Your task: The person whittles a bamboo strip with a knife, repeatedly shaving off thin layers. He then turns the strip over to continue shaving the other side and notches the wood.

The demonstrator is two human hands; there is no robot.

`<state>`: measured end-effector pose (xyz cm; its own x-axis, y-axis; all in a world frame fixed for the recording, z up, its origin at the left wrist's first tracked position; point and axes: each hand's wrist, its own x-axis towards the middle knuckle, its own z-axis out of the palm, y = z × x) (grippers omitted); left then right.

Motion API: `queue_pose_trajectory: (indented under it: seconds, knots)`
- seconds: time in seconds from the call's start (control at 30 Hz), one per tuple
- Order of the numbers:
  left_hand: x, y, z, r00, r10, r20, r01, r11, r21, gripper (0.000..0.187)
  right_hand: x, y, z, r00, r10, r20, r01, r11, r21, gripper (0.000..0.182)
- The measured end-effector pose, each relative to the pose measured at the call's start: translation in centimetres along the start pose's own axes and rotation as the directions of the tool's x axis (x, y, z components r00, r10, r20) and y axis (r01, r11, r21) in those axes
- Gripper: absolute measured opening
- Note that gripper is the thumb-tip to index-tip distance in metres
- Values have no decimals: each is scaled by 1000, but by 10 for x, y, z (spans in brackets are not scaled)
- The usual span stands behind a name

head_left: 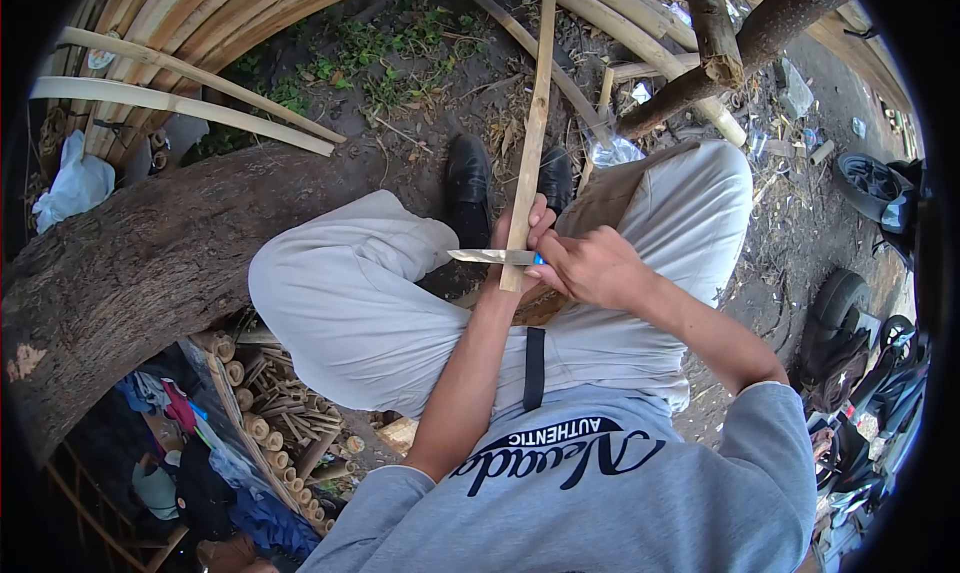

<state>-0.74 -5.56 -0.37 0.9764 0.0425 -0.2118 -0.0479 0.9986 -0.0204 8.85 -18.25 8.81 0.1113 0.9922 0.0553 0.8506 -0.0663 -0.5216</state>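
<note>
My left hand (540, 218) is closed around a long, flat bamboo strip (532, 143), near its lower end. The strip stretches away from me between my shoes. In my closed right hand (600, 267) is a knife (488, 257); only a bit of its blue handle shows. Its blade points left and lies across the strip just above the near end. Both hands are close together over my lap, and the right fingers partly cover the left hand.
A thick tree trunk (130, 243) lies to my left, with long bamboo strips (200, 108) beyond it. Cut bamboo pieces (300, 423) are stacked at lower left. Wooden poles (690, 93) lie ahead at right. Motorbikes (840, 313) stand at far right.
</note>
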Motion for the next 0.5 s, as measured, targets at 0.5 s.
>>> queue_pose_trajectory:
  seconds: [0.5]
  knots:
    - [-7, -9, 6, 979, -2, -204, 39, 983, 182, 31, 27, 66, 7, 986, 127, -106, -144, 974, -174, 42]
